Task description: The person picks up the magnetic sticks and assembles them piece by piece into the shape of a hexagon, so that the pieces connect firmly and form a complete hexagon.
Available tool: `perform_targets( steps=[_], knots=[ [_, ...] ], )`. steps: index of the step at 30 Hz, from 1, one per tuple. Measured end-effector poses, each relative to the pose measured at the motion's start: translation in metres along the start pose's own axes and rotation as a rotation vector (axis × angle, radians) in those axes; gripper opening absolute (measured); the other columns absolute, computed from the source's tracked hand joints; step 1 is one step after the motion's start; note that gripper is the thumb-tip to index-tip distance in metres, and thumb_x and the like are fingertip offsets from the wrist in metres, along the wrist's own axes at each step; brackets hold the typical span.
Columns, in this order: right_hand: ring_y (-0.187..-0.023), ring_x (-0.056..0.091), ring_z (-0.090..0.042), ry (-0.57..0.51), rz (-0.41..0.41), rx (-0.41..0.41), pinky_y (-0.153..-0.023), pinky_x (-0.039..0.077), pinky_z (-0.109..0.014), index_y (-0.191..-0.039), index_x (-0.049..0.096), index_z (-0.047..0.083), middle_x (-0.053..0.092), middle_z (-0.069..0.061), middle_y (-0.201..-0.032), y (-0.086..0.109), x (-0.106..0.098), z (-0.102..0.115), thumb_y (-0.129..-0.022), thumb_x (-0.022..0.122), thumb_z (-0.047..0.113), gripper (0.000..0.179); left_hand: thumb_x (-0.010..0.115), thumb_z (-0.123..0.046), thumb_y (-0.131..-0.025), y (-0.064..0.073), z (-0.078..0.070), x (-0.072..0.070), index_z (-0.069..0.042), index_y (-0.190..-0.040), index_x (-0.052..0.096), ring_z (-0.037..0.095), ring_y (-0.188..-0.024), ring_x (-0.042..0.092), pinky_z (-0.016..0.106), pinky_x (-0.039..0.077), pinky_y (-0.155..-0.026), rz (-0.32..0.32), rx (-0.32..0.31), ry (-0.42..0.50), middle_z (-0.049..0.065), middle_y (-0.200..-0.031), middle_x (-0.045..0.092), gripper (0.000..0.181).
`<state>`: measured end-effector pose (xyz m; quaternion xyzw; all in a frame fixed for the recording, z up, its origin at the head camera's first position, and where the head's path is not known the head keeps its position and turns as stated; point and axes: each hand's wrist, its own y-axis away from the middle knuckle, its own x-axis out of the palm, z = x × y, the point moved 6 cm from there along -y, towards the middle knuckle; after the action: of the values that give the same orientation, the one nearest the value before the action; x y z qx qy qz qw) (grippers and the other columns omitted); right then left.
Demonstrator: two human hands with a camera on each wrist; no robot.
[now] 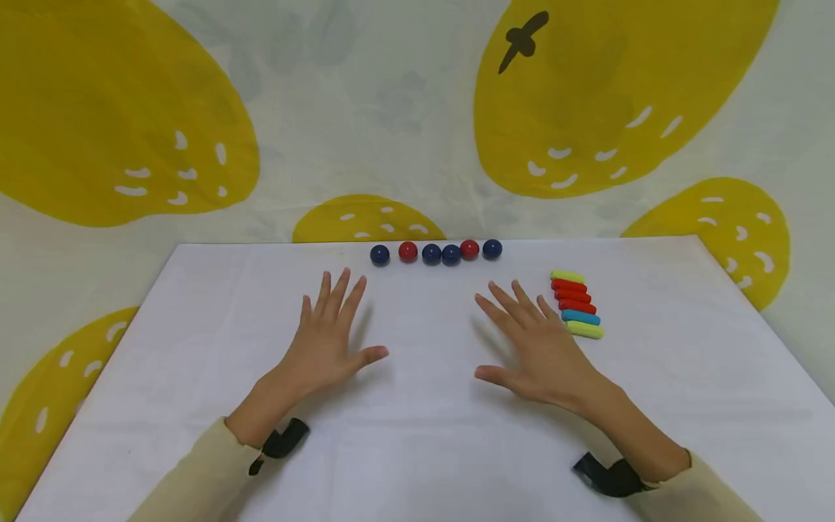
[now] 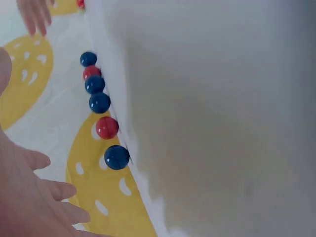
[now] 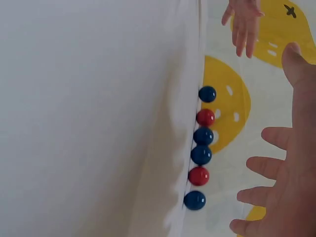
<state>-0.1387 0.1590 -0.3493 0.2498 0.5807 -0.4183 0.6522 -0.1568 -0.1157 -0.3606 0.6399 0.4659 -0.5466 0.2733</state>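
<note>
My left hand [image 1: 324,348] hovers over the white table with its fingers spread, holding nothing. Fingers apart too, my right hand [image 1: 538,348] is above the table on the other side, also without anything in it. Beyond both hands, dark blue balls and red balls form a row along the far edge; a blue ball [image 1: 380,254] ends it on the left, with a red ball [image 1: 407,251] beside it. Just right of the right hand's fingers lies a stack-like column of short clay sticks: red sticks [image 1: 572,296], a blue stick [image 1: 580,317] and yellow-green sticks [image 1: 585,330].
A white cloth covers the table [image 1: 417,449]. Behind its far edge hangs a pale curtain [image 1: 391,94] printed with large yellow fruit shapes. Both wrists carry a black strap [image 1: 285,439] below beige sleeves [image 1: 202,478].
</note>
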Motion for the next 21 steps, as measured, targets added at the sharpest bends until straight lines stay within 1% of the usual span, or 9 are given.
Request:
perform_targets(
  steps=[2, 5, 8, 10, 13, 16, 18, 19, 21],
  knots=[
    [-0.143, 0.013, -0.032, -0.035, -0.036, 0.003, -0.108, 0.018, -0.059, -0.152, 0.026, 0.024, 0.018, 0.002, -0.157, 0.008, -0.005, -0.007, -0.079, 0.067, 0.06, 0.091, 0.054, -0.067, -0.084, -0.007, 0.003, -0.001, -0.01, -0.154, 0.011, 0.042, -0.142, 0.002, 0.067, 0.014, -0.104, -0.034, -0.022, 0.048, 0.018, -0.158, 0.007, 0.1],
    [-0.141, 0.022, -0.031, -0.078, -0.095, 0.014, -0.107, 0.023, -0.057, -0.15, 0.033, 0.021, 0.028, 0.0, -0.154, 0.02, -0.013, -0.018, -0.077, 0.073, 0.051, 0.088, 0.057, -0.063, -0.086, -0.019, 0.007, -0.002, -0.009, -0.154, 0.013, 0.038, -0.143, 0.003, 0.06, 0.017, -0.108, -0.066, -0.043, 0.123, 0.017, -0.157, 0.01, 0.097],
    [-0.137, 0.032, -0.029, -0.12, -0.148, 0.039, -0.102, 0.032, -0.056, -0.148, 0.037, 0.021, 0.037, -0.001, -0.149, 0.033, -0.019, -0.029, -0.077, 0.077, 0.043, 0.084, 0.061, -0.055, -0.087, -0.034, 0.012, -0.001, -0.01, -0.153, 0.016, 0.033, -0.144, 0.005, 0.058, 0.026, -0.105, -0.091, -0.066, 0.208, 0.015, -0.157, 0.015, 0.092],
    [-0.129, 0.041, -0.025, -0.15, -0.172, 0.059, -0.095, 0.039, -0.054, -0.145, 0.041, 0.022, 0.045, -0.001, -0.141, 0.041, -0.022, -0.037, -0.079, 0.077, 0.038, 0.078, 0.063, -0.049, -0.089, -0.043, 0.017, 0.0, -0.009, -0.152, 0.02, 0.031, -0.144, 0.008, 0.057, 0.03, -0.104, -0.113, -0.083, 0.265, 0.014, -0.155, 0.02, 0.087],
    [-0.11, 0.052, -0.015, -0.219, -0.202, 0.06, -0.085, 0.047, -0.039, -0.137, 0.05, 0.019, 0.057, 0.001, -0.122, 0.05, -0.026, -0.048, -0.082, 0.076, 0.023, 0.061, 0.065, -0.04, -0.09, -0.057, 0.026, 0.003, -0.007, -0.15, 0.026, 0.031, -0.143, 0.016, 0.053, 0.028, -0.106, -0.137, -0.111, 0.331, 0.015, -0.153, 0.026, 0.079],
    [-0.089, 0.056, -0.006, -0.27, -0.249, 0.037, -0.074, 0.047, -0.021, -0.125, 0.059, 0.014, 0.062, 0.004, -0.103, 0.056, -0.031, -0.059, -0.081, 0.074, 0.006, 0.048, 0.065, -0.033, -0.091, -0.069, 0.034, 0.006, -0.004, -0.147, 0.032, 0.033, -0.138, 0.026, 0.048, 0.023, -0.11, -0.146, -0.146, 0.404, 0.017, -0.148, 0.033, 0.071],
    [-0.084, 0.055, -0.001, -0.286, -0.286, 0.028, -0.071, 0.044, -0.013, -0.118, 0.063, 0.011, 0.063, 0.004, -0.099, 0.061, -0.033, -0.066, -0.08, 0.073, -0.003, 0.042, 0.064, -0.03, -0.092, -0.076, 0.041, 0.009, -0.005, -0.145, 0.036, 0.033, -0.134, 0.033, 0.046, 0.028, -0.108, -0.142, -0.189, 0.488, 0.016, -0.146, 0.037, 0.066],
    [-0.083, 0.055, 0.001, -0.292, -0.305, 0.031, -0.071, 0.043, -0.011, -0.115, 0.064, 0.01, 0.064, 0.004, -0.097, 0.063, -0.035, -0.07, -0.079, 0.072, -0.005, 0.039, 0.064, -0.03, -0.093, -0.078, 0.044, 0.01, -0.006, -0.145, 0.038, 0.033, -0.131, 0.037, 0.046, 0.032, -0.106, -0.143, -0.224, 0.547, 0.014, -0.145, 0.038, 0.063],
    [-0.081, 0.054, 0.003, -0.304, -0.339, 0.045, -0.072, 0.041, -0.01, -0.111, 0.066, 0.009, 0.065, 0.003, -0.094, 0.068, -0.037, -0.077, -0.083, 0.069, -0.004, 0.032, 0.063, -0.029, -0.094, -0.082, 0.051, 0.011, -0.008, -0.143, 0.041, 0.032, -0.127, 0.043, 0.045, 0.039, -0.101, -0.158, -0.294, 0.654, 0.012, -0.143, 0.041, 0.058]
  ],
)
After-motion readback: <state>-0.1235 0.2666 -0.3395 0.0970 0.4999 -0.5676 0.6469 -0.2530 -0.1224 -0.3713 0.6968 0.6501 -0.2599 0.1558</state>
